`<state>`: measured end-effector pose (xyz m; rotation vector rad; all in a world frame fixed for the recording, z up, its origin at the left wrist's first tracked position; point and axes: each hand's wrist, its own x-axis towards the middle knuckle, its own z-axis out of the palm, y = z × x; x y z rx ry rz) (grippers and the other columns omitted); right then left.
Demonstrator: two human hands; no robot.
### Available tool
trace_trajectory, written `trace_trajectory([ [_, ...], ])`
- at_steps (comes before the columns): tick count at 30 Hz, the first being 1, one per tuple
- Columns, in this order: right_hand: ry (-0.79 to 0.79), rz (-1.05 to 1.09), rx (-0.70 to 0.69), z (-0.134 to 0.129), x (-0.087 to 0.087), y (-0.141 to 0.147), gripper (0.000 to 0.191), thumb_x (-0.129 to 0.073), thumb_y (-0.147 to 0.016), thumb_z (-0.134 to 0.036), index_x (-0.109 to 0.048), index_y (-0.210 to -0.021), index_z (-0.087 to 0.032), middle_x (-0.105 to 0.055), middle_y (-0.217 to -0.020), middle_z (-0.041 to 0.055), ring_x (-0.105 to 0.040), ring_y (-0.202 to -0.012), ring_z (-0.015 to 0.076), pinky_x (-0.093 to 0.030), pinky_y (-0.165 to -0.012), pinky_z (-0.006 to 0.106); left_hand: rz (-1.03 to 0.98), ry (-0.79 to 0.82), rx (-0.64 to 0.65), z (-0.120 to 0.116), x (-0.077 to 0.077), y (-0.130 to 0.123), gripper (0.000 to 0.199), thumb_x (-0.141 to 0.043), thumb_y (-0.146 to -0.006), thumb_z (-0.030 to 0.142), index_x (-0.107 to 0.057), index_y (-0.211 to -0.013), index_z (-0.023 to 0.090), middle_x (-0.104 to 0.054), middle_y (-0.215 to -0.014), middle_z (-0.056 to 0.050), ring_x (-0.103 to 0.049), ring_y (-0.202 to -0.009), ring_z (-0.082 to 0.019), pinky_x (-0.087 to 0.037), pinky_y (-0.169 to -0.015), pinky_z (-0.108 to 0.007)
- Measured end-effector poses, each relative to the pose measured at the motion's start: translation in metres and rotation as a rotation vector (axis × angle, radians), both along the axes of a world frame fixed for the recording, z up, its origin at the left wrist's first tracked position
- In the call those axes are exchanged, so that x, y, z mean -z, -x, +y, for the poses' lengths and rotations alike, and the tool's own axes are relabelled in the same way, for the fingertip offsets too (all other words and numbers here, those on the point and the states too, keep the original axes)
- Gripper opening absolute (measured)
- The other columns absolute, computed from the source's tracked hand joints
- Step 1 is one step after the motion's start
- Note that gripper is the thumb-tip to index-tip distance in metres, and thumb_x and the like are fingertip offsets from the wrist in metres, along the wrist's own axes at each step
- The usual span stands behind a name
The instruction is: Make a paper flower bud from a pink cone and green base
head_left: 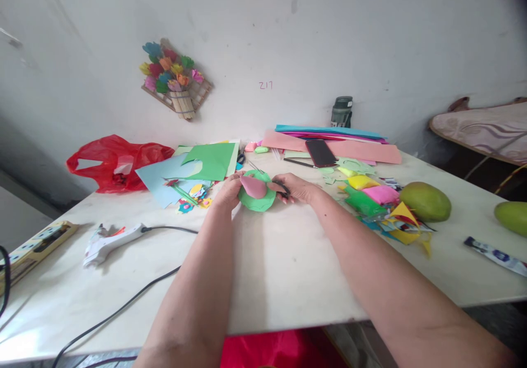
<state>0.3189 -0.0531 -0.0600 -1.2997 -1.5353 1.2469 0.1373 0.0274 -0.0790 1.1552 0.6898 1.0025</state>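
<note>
A round green paper disc [259, 206] is held above the table, with a pink teardrop-shaped piece [253, 188] on top of it. My left hand [228, 192] grips the disc's left edge between its fingers. In my right hand [298, 188] are scissors [284, 190] with dark handles, at the disc's right edge. Thin metal blades show past the disc's far edge; their middle is hidden by the paper. Whether the blades touch the disc, I cannot tell.
At left lie a white glue gun [113, 243], its cord and a power strip [41, 244]. Behind are a red plastic bag [119, 162] and green paper [212, 160]. A phone [320, 152], paper scraps [405, 228], a green fruit [425, 201] and a tube [496, 255] lie right.
</note>
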Motion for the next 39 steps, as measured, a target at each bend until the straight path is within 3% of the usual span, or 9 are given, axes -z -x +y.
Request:
trace_trajectory([
  [5,0.006,-0.004,-0.002,0.0,-0.001,0.001,0.02,-0.06,-0.076,-0.028,-0.047,-0.066,-0.017,-0.051,-0.043,-0.0045,-0.042,-0.03,0.0055,-0.023,-0.024,0.016,0.009,0.029,-0.028,-0.001,-0.001,0.0,0.034,-0.077,-0.052,0.02,-0.063,-0.083,0.015,-0.064,-0.063,-0.001,-0.06,-0.062,-0.014,-0.046,-0.059,-0.024],
  [18,-0.013,-0.039,-0.052,-0.001,0.0,-0.003,0.019,-0.06,-0.076,-0.031,-0.05,-0.07,-0.016,-0.052,-0.047,-0.0047,-0.042,-0.032,0.0054,-0.024,-0.026,0.017,0.019,0.077,-0.121,-0.009,-0.01,0.002,0.044,-0.079,-0.048,0.021,-0.058,-0.087,0.015,-0.059,-0.061,0.002,-0.055,-0.056,-0.01,-0.043,-0.058,-0.023],
  [25,-0.014,-0.063,-0.099,0.002,0.004,-0.008,0.016,-0.058,-0.072,-0.029,-0.049,-0.067,-0.016,-0.053,-0.05,-0.0033,-0.045,-0.034,0.0055,-0.025,-0.027,0.017,0.054,0.033,-0.059,-0.009,-0.012,0.007,0.032,-0.08,-0.053,0.024,-0.061,-0.077,0.015,-0.061,-0.064,0.001,-0.054,-0.054,-0.009,-0.041,-0.054,-0.021],
  [39,0.046,-0.088,-0.11,-0.001,-0.002,-0.01,0.022,-0.055,-0.075,-0.036,-0.049,-0.067,-0.017,-0.051,-0.045,-0.0034,-0.041,-0.031,0.0057,-0.02,-0.027,0.018,0.077,0.043,-0.019,-0.002,-0.006,0.016,0.031,-0.081,-0.052,0.024,-0.063,-0.076,0.016,-0.062,-0.062,0.0,-0.056,-0.052,-0.011,-0.044,-0.053,-0.023],
])
